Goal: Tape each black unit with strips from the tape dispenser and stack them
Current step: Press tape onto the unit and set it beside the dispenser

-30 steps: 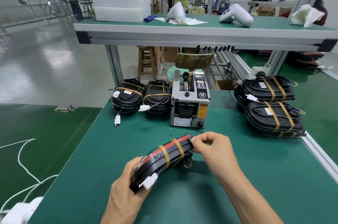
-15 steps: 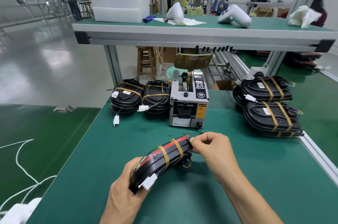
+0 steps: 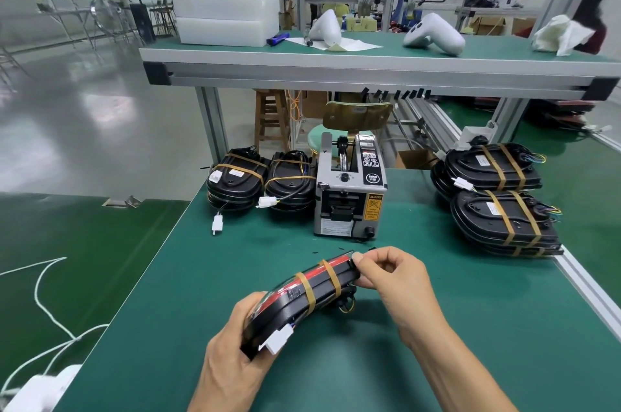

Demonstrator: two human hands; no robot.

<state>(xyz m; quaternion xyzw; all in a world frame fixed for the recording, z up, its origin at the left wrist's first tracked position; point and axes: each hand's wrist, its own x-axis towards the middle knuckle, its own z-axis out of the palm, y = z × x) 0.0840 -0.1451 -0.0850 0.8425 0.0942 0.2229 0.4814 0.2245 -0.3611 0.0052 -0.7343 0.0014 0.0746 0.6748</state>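
Observation:
A black unit (image 3: 299,299) with a red face, two tan tape bands and a white connector is held on edge above the green table. My left hand (image 3: 232,354) grips its near end. My right hand (image 3: 389,280) pinches its far end between thumb and fingers. The grey tape dispenser (image 3: 349,196) stands just behind. Two stacks of taped black units (image 3: 497,196) lie at the right. Two more black units (image 3: 262,179) with loose white plugs sit to the left of the dispenser.
The green table (image 3: 470,327) has an aluminium rail along its right edge. A raised shelf (image 3: 369,70) spans above the back, carrying white foam trays and white housings. White cables lie on the floor at the left.
Hardly anything differs; both hands keep their hold on the unit, and the view has shifted slightly.

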